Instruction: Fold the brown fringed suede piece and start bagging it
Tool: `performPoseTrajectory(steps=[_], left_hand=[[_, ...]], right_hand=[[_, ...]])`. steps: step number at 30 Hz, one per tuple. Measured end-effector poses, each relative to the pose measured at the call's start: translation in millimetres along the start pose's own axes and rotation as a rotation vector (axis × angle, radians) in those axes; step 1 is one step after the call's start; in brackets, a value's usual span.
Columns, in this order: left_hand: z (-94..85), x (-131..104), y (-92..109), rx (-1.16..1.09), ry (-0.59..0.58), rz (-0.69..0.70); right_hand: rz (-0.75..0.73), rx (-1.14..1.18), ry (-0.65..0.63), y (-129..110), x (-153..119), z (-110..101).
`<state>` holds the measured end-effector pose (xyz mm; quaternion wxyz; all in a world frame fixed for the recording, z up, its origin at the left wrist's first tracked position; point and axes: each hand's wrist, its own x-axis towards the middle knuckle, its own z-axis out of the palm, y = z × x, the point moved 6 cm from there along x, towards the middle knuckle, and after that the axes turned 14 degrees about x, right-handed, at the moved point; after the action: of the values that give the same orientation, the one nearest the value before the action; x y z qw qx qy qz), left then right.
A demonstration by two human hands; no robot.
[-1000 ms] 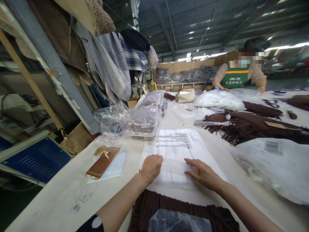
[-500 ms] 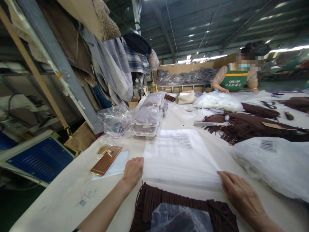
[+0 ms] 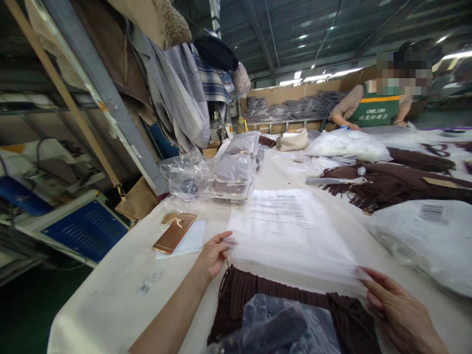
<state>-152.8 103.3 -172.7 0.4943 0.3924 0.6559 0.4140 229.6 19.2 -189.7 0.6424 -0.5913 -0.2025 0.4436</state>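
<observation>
Fingers of my left hand [image 3: 213, 254] pinch the near left edge of the clear plastic bag printed with lines of black text [image 3: 287, 231], thumb on top, the other fingers under the film. At about four o'clock from it, my right hand [image 3: 398, 314] grips the bag's near right corner, fingertips [image 3: 368, 273] closed on the plastic. Between the two hands the near edge of the bag is raised a little off the cream-covered worktable [image 3: 110, 295], while its far end lies flat on the cloth.

Just below the raised edge, at six o'clock, I see a dark brown fringed garment [image 3: 265, 290] with a crumpled grey translucent bag [image 3: 273, 327] on top of it. At nine o'clock from the left hand a rose-gold phone [image 3: 174, 232] lies on a white paper sheet [image 3: 188, 242]. At twelve o'clock from the clear bag stands a stack of bagged grey garments [image 3: 233, 172], with a loose bundle of crumpled clear plastic [image 3: 186, 174] beside it.

At two o'clock more brown fringed fabric [image 3: 398, 184] spreads over the table, and at three o'clock lies a large white plastic package with a barcode [image 3: 424, 236]. Far off, at one o'clock, a co-worker in a green apron [image 3: 374, 110] leans over the table, well apart from me.
</observation>
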Motion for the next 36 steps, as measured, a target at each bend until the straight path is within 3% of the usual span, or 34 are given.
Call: performPoseTrajectory(steps=[2, 4, 7, 10, 13, 18, 21, 28, 36], left_hand=[[-2.4, 2, -4, -0.057, -0.008, -0.008], [-4.6, 4, -10, -0.092, -0.001, -0.001], [-5.8, 7, -14, -0.114, 0.017, 0.037], [-5.7, 8, -13, -0.078, 0.027, 0.111], [-5.0, 3, -10, 0.059, 0.018, 0.197], [-3.9, -21, -10, 0.385, 0.002, 0.324], [-8.8, -35, -15, 0.482, 0.068, 0.328], [-15.8, -63, -21, 0.687, 0.196, 0.186], [-20.6, -90, -35, 0.731, 0.120, 0.016]], right_hand=[[0.199, 0.283, 0.004, 10, -2, 7], [0.325, 0.410, 0.037, 14, -2, 10], [0.380, 0.478, 0.065, 16, 2, 10], [0.334, 0.466, 0.058, 18, 5, 6], [0.250, 0.302, 0.025, 20, 3, 0], [-0.024, -0.435, -0.081, 9, -11, -10], [-0.113, -0.681, -0.098, 7, -21, -18], [-0.033, -0.758, -0.098, 16, -41, -30], [0.056, -0.758, -0.063, 22, -73, -51]])
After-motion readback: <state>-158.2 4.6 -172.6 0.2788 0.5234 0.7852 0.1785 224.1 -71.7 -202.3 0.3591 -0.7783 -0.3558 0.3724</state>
